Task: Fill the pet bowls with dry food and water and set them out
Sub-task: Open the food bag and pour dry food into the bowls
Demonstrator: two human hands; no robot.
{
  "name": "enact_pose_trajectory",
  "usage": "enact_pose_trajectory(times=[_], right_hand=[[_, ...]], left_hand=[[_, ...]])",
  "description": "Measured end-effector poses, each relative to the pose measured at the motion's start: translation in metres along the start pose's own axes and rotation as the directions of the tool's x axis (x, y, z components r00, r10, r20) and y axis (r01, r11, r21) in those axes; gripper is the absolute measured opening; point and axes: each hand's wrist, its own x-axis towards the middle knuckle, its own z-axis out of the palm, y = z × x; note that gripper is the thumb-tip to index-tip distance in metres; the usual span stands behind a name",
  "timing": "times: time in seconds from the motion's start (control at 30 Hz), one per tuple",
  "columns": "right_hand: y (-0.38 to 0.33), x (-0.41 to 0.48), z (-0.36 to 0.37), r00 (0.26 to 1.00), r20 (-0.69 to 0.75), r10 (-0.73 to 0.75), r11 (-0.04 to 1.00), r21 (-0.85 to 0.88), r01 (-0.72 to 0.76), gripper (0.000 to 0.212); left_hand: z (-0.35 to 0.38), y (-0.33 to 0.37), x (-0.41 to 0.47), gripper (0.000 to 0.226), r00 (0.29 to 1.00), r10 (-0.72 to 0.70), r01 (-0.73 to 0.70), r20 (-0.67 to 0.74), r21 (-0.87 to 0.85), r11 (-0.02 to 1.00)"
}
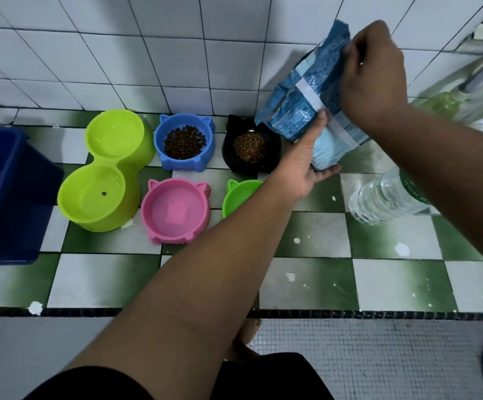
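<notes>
Blue printed food bag (306,111), being held tilted over the desk (315,241), just right of the black bowl (252,148).

- Left hand (303,168) is gripping its lower end.
- Right hand (373,79) is pinching its top edge.
- Black bowl and blue bowl (184,142) are holding kibble.
- Pink bowl (175,210) is awaiting filling.
- Tipping slowly, mouth low, is likely limiting spills.

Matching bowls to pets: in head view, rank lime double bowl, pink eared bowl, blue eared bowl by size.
Largest: lime-green plastic double bowl.
Then pink plastic eared bowl and blue plastic eared bowl: alike; pink is nearer, so unranked.
</notes>
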Motion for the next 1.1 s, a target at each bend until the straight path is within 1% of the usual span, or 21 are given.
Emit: enact_pose_trajectory(times=[0.07, 0.13, 0.17, 0.23, 0.27, 0.4, 0.57, 0.67, 0.83, 1.1], right_hand=[[-0.007, -0.005, -0.005, 0.999, -0.045, -0.009, 0.999, 0.036, 0.010, 0.029], [-0.020, -0.014, -0.007, 0.997, -0.062, -0.055, 0.997, 0.054, 0.058, 0.030], [-0.028, -0.021, -0.006, 0.995, -0.063, -0.082, 0.994, 0.070, 0.087, 0.030], [-0.045, -0.033, -0.003, 0.990, -0.050, -0.131, 0.983, 0.119, 0.136, 0.031], [-0.053, -0.039, 0.000, 0.987, -0.039, -0.154, 0.977, 0.140, 0.158, 0.031], [-0.084, -0.062, 0.012, 0.970, 0.025, -0.242, 0.954, 0.189, 0.233, 0.027], [-0.115, -0.087, 0.036, 0.917, 0.163, -0.363, 0.925, 0.182, 0.334, 0.024], [-0.128, -0.097, 0.050, 0.876, 0.242, -0.417, 0.909, 0.141, 0.393, 0.025], [-0.144, -0.107, 0.070, 0.840, 0.321, -0.437, 0.896, 0.080, 0.436, 0.023], [-0.157, -0.114, 0.084, 0.798, 0.395, -0.456, 0.871, 0.012, 0.491, 0.021]], left_hand=[[-0.007, 0.004, -0.009, 0.063, 1.000, 0.018, -0.018, 0.022, -0.001, 1.000], [-0.016, 0.006, -0.021, 0.054, 0.999, 0.034, -0.032, 0.033, -0.045, 0.998], [-0.022, 0.005, -0.028, 0.055, 0.999, 0.041, -0.039, 0.028, -0.075, 0.996], [-0.033, 0.002, -0.042, 0.065, 0.998, 0.063, -0.061, 0.013, -0.125, 0.990], [-0.039, 0.000, -0.049, 0.067, 0.997, 0.074, -0.072, 0.007, -0.139, 0.988], [-0.065, -0.008, -0.079, 0.067, 0.995, 0.098, -0.102, -0.029, -0.180, 0.978], [-0.095, -0.017, -0.100, 0.085, 0.993, 0.069, -0.092, -0.092, -0.277, 0.957], [-0.111, -0.021, -0.109, 0.077, 0.997, 0.036, -0.055, -0.067, -0.325, 0.944], [-0.127, -0.023, -0.115, 0.063, 1.000, 0.011, -0.019, -0.024, -0.389, 0.921], [-0.133, -0.030, -0.119, 0.073, 1.000, -0.024, 0.026, 0.010, -0.454, 0.890]])
